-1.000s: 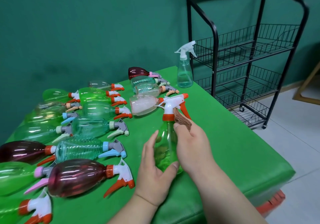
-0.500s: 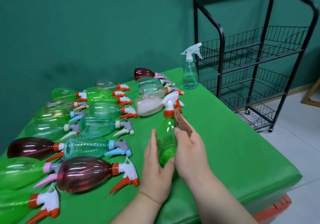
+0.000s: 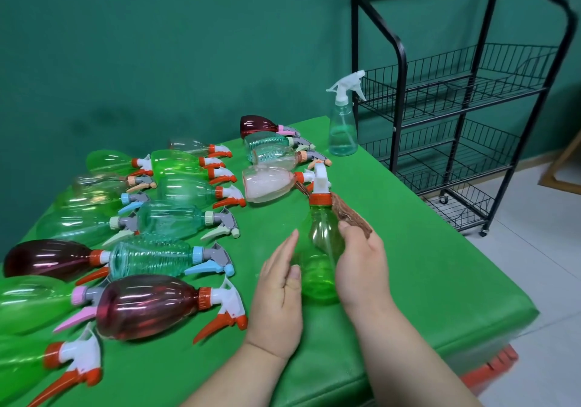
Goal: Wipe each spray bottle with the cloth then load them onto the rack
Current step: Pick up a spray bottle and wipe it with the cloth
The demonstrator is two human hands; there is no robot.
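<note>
Worry is we're risking tipping the green spray bottle at lower centre, since our left hand is bracing it with straight fingers while our right hand is pinching the cloth against it.

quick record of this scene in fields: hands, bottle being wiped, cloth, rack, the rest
bottle in work: green spray bottle, upright between both hands, white and orange head
left hand: fingers straight, thumb against the bottle's left side
right hand: holds brown cloth against the bottle's right side
waiting: lying bottles across the left of the green table; one clear bottle standing at the far edge
rack: black wire rack right of the table, no bottle visible on it
</note>
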